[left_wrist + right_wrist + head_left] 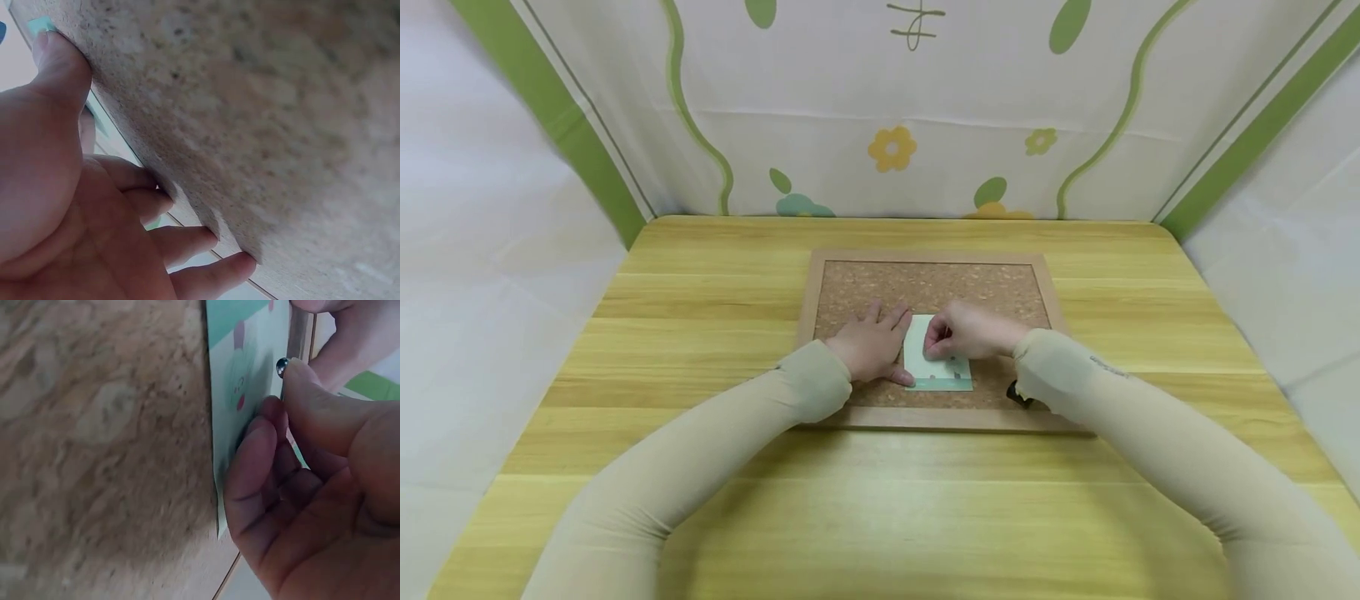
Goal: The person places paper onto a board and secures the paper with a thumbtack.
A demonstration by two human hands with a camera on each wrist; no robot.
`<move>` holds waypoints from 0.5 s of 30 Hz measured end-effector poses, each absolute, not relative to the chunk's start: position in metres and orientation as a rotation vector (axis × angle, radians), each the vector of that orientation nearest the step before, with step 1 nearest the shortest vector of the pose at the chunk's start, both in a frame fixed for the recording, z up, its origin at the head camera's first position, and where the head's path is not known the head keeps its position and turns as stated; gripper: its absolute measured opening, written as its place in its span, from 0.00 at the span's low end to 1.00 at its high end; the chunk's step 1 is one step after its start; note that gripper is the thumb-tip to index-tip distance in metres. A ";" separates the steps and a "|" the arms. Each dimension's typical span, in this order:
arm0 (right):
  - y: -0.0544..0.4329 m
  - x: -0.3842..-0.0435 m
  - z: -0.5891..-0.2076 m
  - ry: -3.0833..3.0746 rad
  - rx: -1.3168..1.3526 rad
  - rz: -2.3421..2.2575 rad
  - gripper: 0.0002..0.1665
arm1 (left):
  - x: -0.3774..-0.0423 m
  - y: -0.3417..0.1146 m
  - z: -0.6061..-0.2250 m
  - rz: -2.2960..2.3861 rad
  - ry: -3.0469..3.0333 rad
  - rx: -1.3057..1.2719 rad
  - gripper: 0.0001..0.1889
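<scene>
A pale green note sheet [919, 354] with a darker green bottom band and small printed figures lies on a wood-framed corkboard [865, 283]. My left hand [868, 343] rests on the cork at its left side, fingers spread, the thumb on the sheet's lower left corner. Over the upper part of the sheet, my right hand [964, 330] pinches a small push pin with a shiny round head [282, 367]. The pin's head shows at the thumb tip in the right wrist view; its point is hidden. The other right fingers curl against the paper.
A small black object [1018, 394] lies on the corkboard's lower right, partly covered by the right sleeve [1060, 375]. The board sits on a wooden table [700, 333]. White cloth with printed flowers [892, 150] hangs behind the table's far edge.
</scene>
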State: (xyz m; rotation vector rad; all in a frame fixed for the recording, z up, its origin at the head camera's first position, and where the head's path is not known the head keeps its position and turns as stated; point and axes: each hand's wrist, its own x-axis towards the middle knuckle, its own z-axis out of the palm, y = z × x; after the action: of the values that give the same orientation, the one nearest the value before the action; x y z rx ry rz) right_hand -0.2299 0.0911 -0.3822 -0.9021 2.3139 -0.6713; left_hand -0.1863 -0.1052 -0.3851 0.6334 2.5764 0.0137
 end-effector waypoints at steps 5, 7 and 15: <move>0.085 -0.232 -0.382 2.319 -0.873 -0.619 0.06 | -0.186 -0.105 -0.385 0.015 2.577 0.634 0.59; 0.082 -0.233 -0.382 2.323 -0.859 -0.590 0.06 | -0.186 -0.105 -0.385 0.017 2.575 0.632 0.59; 0.074 -0.238 -0.376 2.320 -0.801 -0.497 0.06 | -0.187 -0.106 -0.389 -0.005 2.567 0.648 0.58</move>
State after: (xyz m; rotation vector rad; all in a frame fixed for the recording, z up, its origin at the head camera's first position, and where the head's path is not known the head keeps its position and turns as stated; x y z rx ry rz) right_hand -0.2381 0.0743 -0.3760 -0.8009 2.3205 -0.4966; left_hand -0.1872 -0.1056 -0.3891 0.6484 2.5667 -0.0050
